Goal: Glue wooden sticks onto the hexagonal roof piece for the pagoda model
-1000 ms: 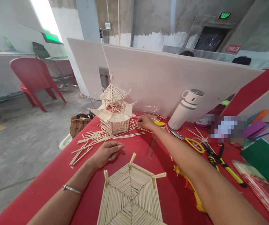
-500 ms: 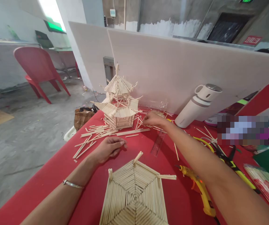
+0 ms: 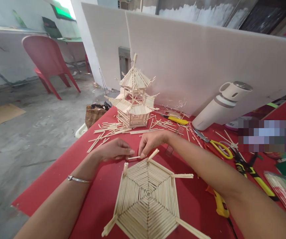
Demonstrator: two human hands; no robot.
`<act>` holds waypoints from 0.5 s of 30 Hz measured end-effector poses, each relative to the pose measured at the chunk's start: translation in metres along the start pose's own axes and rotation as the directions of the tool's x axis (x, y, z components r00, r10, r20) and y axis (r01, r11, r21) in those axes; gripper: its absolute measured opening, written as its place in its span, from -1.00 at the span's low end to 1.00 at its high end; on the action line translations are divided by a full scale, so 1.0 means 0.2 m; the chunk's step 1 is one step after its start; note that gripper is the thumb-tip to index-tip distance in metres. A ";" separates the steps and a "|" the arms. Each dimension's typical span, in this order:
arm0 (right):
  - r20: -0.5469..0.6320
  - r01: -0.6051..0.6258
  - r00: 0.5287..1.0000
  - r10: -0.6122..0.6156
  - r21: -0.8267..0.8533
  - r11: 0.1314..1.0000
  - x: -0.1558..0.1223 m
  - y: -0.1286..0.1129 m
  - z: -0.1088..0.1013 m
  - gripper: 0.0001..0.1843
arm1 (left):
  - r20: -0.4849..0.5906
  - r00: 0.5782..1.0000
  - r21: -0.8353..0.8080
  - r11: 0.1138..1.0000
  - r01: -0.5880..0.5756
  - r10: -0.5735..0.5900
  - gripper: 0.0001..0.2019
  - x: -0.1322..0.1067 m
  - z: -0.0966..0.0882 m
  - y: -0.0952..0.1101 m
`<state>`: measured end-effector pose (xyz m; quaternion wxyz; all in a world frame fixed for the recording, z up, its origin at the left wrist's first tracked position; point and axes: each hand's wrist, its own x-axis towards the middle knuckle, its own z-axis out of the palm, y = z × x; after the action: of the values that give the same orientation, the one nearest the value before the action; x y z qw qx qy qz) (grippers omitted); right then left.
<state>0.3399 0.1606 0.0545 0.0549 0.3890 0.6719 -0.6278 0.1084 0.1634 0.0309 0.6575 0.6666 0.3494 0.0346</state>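
A flat hexagonal panel of wooden sticks (image 3: 147, 196) lies on the red table (image 3: 58, 186) in front of me. My left hand (image 3: 114, 149) and my right hand (image 3: 150, 142) meet just above its far edge. Both pinch one short wooden stick (image 3: 134, 157) between their fingertips, the left at one end and the right at the other. Behind them stands a small stick pagoda (image 3: 133, 96) with loose sticks (image 3: 108, 132) scattered around its base. A thin bracelet circles my left wrist.
A white flask (image 3: 222, 104) leans at the white partition (image 3: 207, 56). Right of my arm lie yellow-handled scissors (image 3: 217, 146), a yellow cutter (image 3: 176, 120), a yellow glue gun (image 3: 219, 204) and black-and-yellow pliers (image 3: 253, 174). A checked bag (image 3: 94, 114) and a red chair (image 3: 47, 63) stand on the left floor.
My right hand has come back from the sticks beside the pagoda to my left hand, bringing a short stick that both hands now hold. The view has tilted downward.
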 end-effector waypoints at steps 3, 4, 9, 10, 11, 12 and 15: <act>0.091 -0.034 0.995 0.029 0.055 0.998 0.02 0.01 0.01 -0.68 | 0.089 0.996 0.055 0.998 -0.016 0.011 -0.68 0.00 0.01 0.00; 0.106 -0.036 0.994 0.029 0.058 0.998 0.03 0.01 0.02 -0.67 | 0.104 0.995 0.071 0.997 -0.020 0.012 -0.67 0.01 0.01 0.00; 0.150 0.012 0.988 -0.018 0.038 0.999 0.05 0.02 0.02 -0.67 | 0.137 0.990 0.141 0.990 -0.001 -0.019 -0.67 0.02 0.03 -0.03; 0.152 0.017 0.988 -0.023 0.040 0.999 0.05 0.02 0.02 -0.67 | 0.139 0.990 0.149 0.989 0.002 -0.023 -0.68 0.02 0.03 -0.03; 0.148 0.019 0.989 -0.025 0.041 0.999 0.05 0.02 0.01 -0.67 | 0.138 0.990 0.152 0.988 0.005 -0.026 -0.70 0.02 0.03 -0.02; 0.143 0.021 0.989 -0.026 0.041 0.999 0.05 0.02 0.01 -0.68 | 0.136 0.990 0.150 0.989 0.010 -0.030 -0.72 0.02 0.04 -0.02; 0.111 0.031 0.993 -0.033 0.016 0.999 0.03 0.01 0.00 -0.71 | 0.097 0.995 0.100 0.995 0.025 -0.035 -0.75 0.02 0.06 0.01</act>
<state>0.3372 0.1624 0.0504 0.0794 0.3432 0.6695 -0.6539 0.1174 0.1550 0.0289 0.6406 0.6939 0.3279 -0.0253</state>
